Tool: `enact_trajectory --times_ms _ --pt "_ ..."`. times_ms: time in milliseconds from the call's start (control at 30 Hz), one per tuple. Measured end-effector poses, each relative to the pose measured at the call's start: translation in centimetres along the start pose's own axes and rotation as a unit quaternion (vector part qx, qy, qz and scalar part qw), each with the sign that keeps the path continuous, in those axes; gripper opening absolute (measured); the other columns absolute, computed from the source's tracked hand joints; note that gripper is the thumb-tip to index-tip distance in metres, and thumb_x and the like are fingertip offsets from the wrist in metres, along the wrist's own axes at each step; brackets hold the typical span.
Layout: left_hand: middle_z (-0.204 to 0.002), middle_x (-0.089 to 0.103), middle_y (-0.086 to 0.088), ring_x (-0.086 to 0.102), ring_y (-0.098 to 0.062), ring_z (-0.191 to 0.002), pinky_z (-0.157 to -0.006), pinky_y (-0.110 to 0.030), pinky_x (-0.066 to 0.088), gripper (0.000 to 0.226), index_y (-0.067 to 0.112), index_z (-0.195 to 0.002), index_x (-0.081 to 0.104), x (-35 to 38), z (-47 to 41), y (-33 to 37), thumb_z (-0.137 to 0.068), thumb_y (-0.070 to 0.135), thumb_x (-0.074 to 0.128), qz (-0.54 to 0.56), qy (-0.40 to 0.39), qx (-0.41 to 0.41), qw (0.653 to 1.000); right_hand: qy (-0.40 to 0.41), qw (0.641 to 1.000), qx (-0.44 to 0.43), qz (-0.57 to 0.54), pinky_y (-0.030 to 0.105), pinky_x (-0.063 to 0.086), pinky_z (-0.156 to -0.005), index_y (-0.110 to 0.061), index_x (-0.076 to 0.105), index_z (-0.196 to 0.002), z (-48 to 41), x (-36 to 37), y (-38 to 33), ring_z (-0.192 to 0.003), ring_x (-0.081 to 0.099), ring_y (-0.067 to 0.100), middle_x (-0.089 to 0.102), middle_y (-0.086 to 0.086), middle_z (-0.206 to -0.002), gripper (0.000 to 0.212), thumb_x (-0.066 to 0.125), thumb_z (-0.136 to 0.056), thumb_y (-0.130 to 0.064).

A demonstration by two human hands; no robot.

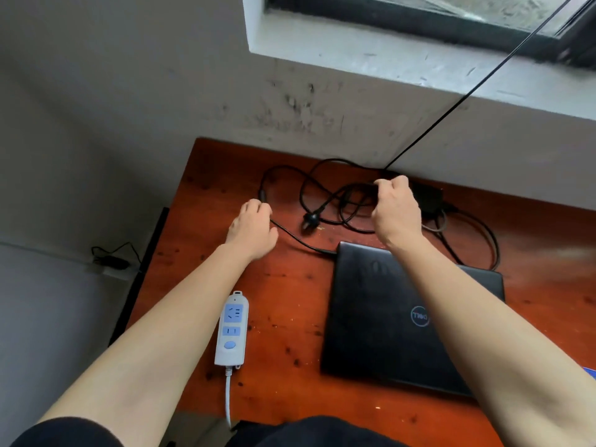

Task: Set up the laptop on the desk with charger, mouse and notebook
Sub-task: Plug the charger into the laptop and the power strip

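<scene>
- While my hands are apart, my left hand (251, 230) pinches the charger cable (296, 238) at ten o'clock from the closed laptop (409, 317).
- My right hand (396, 211) grips the cable's loops at twelve o'clock.
- Power strip (231, 329): nine o'clock, on the desk (290, 285).

View: one wide-angle camera worn on the head
Facing: forward and steeply down at the tabletop (290, 285), with the far wall (129, 91) and window sill (387, 59) at the top
Nearness: close, forearms (180, 317) entering from the near edge
</scene>
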State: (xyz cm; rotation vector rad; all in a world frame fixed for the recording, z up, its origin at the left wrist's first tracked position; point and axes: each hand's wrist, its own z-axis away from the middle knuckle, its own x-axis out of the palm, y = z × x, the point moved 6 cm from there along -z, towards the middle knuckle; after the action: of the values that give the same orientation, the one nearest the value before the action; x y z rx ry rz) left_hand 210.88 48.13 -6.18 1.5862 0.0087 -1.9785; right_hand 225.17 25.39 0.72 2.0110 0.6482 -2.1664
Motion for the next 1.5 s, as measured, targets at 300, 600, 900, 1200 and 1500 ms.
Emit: enact_trajectory --times_ms 300,600,900,1200,1500 --pt "-0.157 0.023 -0.01 0.026 -0.032 -0.143 -0.112 -0.047 0.031 0.09 0.017 -0.154 0.022 -1.9 2.7 2.5 -0.084 0.049 0.069 0.118 0.025 -0.039 0.992 0.144 0.965 -0.093 -0.2 0.029 0.043 -0.084 -0.004 0.064 -0.125 3.9 -6.8 0.3 -0.089 0.056 0.026 0.053 0.018 -0.105 0.028 0.05 -0.101 -0.005" --pt "-0.104 0.065 0.0 0.061 -0.018 -0.099 -0.084 -0.017 0.041 0.042 0.015 -0.125 0.055 -2.6 7.2 9.7 -0.087 0.018 0.074 0.352 0.134 0.013 0.926 0.123 0.95 -0.136 -0.251 0.015 0.037 -0.087 -0.007 0.064 -0.124 9.2 -8.5 4.7 -0.091 0.054 0.016 0.053 0.004 -0.1 0.026 0.052 -0.101 -0.004" --pt "-0.11 0.058 -0.003 0.055 -0.028 -0.099 -0.08 -0.042 0.049 0.032 0.018 -0.119 0.054 -2.6 15.2 11.2 -0.09 0.009 0.062 0.059 0.166 0.065 0.982 -0.237 0.918 -0.163 -0.272 0.031 0.048 -0.09 -0.032 0.07 -0.11 13.6 -4.6 2.7 -0.096 0.061 0.006 0.067 -0.02 -0.098 0.024 0.054 -0.091 -0.032" --pt "-0.145 0.046 -0.003 0.045 -0.025 -0.127 -0.097 -0.042 0.047 0.077 0.022 -0.151 0.03 -2.3 23.3 8.6 -0.085 0.01 0.068 0.013 0.207 -0.023 0.978 -0.378 0.802 -0.196 -0.42 0.017 0.038 -0.056 -0.014 0.068 -0.111 19.6 -1.1 -3.2 -0.055 0.042 0.002 0.047 -0.009 -0.066 0.029 0.043 -0.107 -0.029" --pt "-0.153 0.031 -0.018 0.032 -0.036 -0.14 -0.111 -0.046 0.032 0.083 0.015 -0.154 0.022 2.7 26.2 -5.0 -0.088 0.042 0.066 0.096 0.026 -0.32 0.942 -0.358 0.778 -0.131 -0.499 0.021 0.027 -0.057 -0.026 0.074 -0.107 23.3 1.5 -5.0 -0.057 0.032 0.004 0.035 -0.018 -0.059 0.039 0.049 -0.098 -0.055"
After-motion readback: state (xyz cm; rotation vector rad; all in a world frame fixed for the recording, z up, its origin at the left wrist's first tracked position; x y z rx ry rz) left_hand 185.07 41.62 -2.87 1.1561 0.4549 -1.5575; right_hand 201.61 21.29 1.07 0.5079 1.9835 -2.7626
